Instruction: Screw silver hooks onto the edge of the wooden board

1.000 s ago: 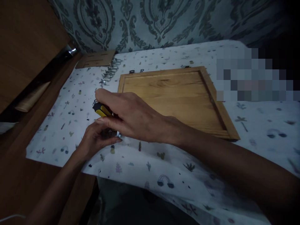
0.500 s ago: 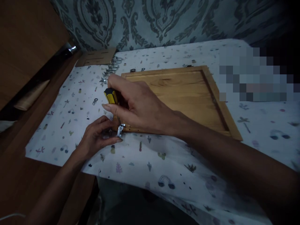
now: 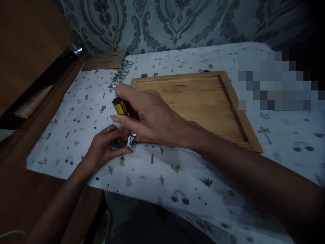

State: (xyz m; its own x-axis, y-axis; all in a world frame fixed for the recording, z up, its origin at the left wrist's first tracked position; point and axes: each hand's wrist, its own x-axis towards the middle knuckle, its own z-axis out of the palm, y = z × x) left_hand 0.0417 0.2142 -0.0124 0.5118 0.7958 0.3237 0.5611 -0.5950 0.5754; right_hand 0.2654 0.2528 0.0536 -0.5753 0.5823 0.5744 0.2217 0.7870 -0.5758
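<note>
- Holding a yellow-and-black tool (image 3: 119,107) in the closed grip of the right hand (image 3: 152,117), left of centre in the frame, with the handle's end tilted toward the upper left.
- Resting the left hand's (image 3: 105,145) thumb against the lower end of a small silver fitting (image 3: 130,139), just below the right hand; cannot quite tell, with the fingers partly hidden, whether the left grip is clamped on it.
- Placing that fitting at the near left corner of a framed wooden panel (image 3: 198,98).
- Showing the panel flat across the middle of the frame, partly covered by the right hand and forearm, on a white printed cloth (image 3: 83,142).
- Showing also, upper left, a row of metal pieces (image 3: 122,73) just beside brown cardboard (image 3: 104,61).
- Meeting patterned wallpaper (image 3: 175,22) along the top.
</note>
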